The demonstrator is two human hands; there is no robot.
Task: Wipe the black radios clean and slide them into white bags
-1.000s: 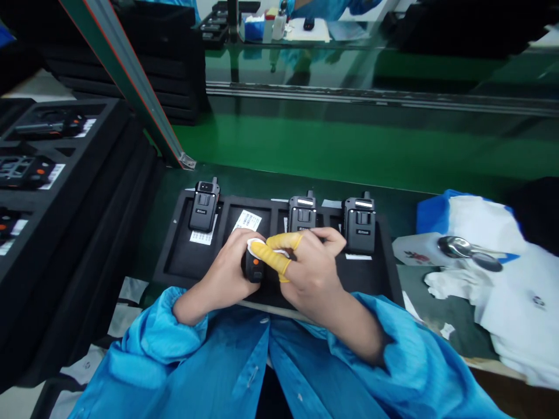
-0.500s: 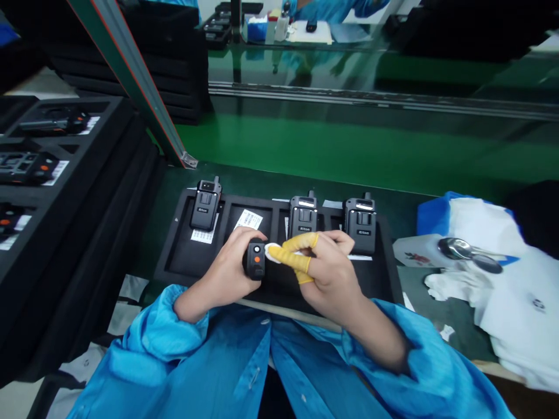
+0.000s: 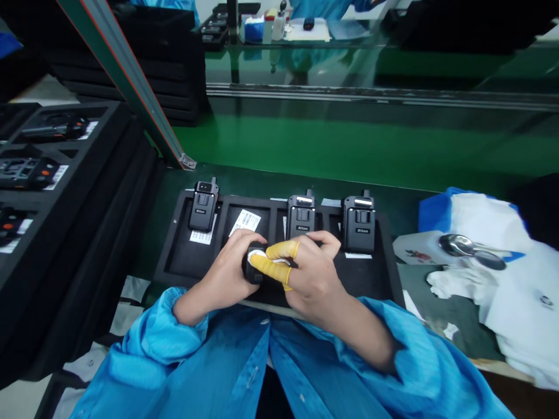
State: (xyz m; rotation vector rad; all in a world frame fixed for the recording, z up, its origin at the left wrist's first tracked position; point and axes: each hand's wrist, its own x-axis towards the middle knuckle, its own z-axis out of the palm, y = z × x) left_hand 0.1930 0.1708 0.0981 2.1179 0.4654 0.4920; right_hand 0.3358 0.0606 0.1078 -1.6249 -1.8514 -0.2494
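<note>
My left hand (image 3: 227, 267) is closed round a black handheld radio (image 3: 253, 274), its end face turned up toward me. With yellow finger cots on several fingers, my right hand (image 3: 310, 270) presses a white cloth (image 3: 257, 254) onto that end face, covering its buttons. Below both hands lies a black foam tray (image 3: 179, 256) with compartments. Three more radios rest on it: one at the left (image 3: 203, 205), one right of centre (image 3: 301, 215) and one at the right (image 3: 358, 224). A white barcode label (image 3: 245, 222) sits in the compartment behind my left hand.
Stacked black foam trays (image 3: 109, 174) holding more devices stand at the left. On the right are a blue box (image 3: 434, 212) with white cloths, a clear bottle (image 3: 417, 247) lying down, and a crumpled white glove (image 3: 452, 283). A co-worker's blue sleeve (image 3: 323, 9) shows beyond the glass.
My right hand has moved left, bringing the white cloth from beside the radio onto its end face. The orange and white buttons are now covered. My left hand keeps its hold.
</note>
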